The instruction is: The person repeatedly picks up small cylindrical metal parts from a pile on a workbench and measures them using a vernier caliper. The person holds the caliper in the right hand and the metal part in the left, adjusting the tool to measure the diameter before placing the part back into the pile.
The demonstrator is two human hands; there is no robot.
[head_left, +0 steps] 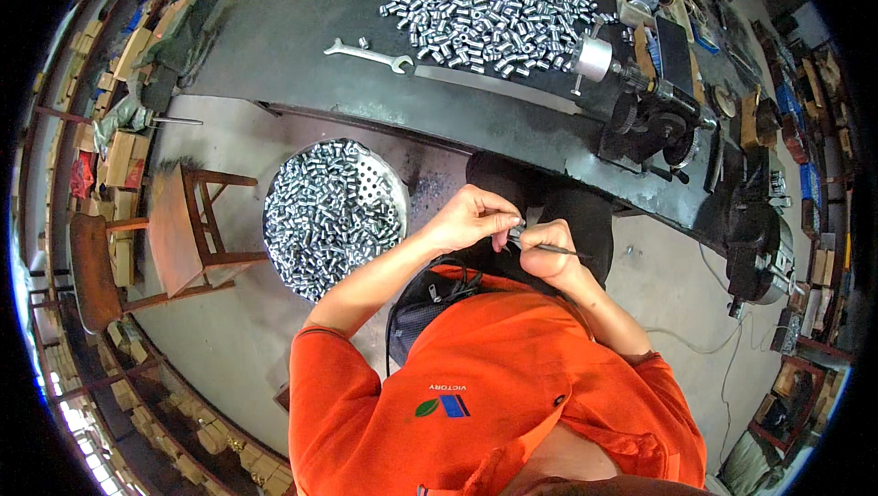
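Note:
My left hand [473, 218] is closed, thumb and fingers pinching a small shiny metal piece [519, 222] in front of my lap. Right beside it, my right hand [549, 254] is wrapped round a slim dark rod-like tool [556, 249]. One end of that tool points away to the right; its other end meets the piece between my hands. Fingers cover much of both things, so the tool's exact kind does not show. The piece looks similar to the small metal sleeves [485, 11] heaped on the bench.
Beyond my hands runs the dark workbench [302, 48], with an open-ended wrench [370, 56] near its edge. A small machine with a round chuck [594, 58] stands at the right. Left of me, a round perforated pan [389, 187] holds many sleeves, beside a wooden chair [174, 231].

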